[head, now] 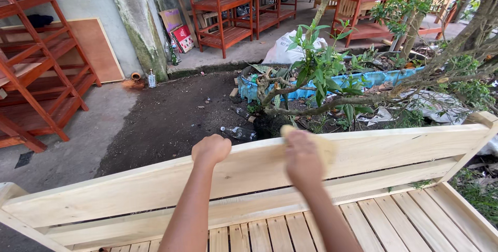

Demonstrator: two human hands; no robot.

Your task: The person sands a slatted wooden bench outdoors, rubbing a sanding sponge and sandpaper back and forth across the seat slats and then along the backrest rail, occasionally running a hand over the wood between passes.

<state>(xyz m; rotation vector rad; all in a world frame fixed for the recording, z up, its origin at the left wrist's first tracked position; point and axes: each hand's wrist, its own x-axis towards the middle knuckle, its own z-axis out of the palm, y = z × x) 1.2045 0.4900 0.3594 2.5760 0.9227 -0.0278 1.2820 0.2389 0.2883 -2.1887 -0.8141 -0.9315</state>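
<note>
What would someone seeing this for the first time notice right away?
First, the pale unfinished wooden bench back across the foreground, with the left hand gripping its top rail and the right hand pressing a tan sheet, maybe sandpaper, against it. Behind it a leafy shrub grows at centre right, and reddish-brown wooden racks stand at the left.

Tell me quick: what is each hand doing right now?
Left hand: closed in a fist, gripping the top edge of the bare wooden board.
Right hand: pressing a tan sheet flat on the board.
</note>
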